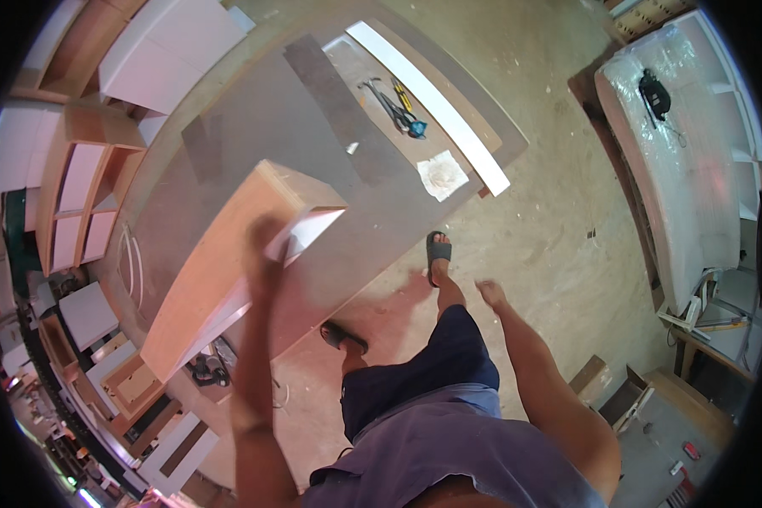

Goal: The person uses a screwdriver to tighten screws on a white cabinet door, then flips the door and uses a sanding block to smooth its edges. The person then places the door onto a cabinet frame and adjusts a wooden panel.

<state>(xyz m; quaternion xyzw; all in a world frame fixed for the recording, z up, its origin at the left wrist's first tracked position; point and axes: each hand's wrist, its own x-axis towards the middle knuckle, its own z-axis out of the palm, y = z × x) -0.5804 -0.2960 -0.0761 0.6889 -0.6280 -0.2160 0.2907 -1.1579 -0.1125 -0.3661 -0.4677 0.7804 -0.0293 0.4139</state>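
A long plywood box (212,254), pale on its inner side, stands on the brown board in front of me to the left. My left hand (268,245) lies over the box's near long edge, near its far end, and appears to grip it; motion blurs the fingers. My right hand (489,295) hangs in the air over the floor, right of my foot. Its fingers are curled in, and nothing shows in them.
A brown board (237,127) covers the floor ahead. On it lie a white strip (432,102), a hammer (383,100), a yellow-black cutter (402,95) and a white cloth (442,175). Cabinets (89,182) line the left; a plastic-wrapped panel (677,169) stands right.
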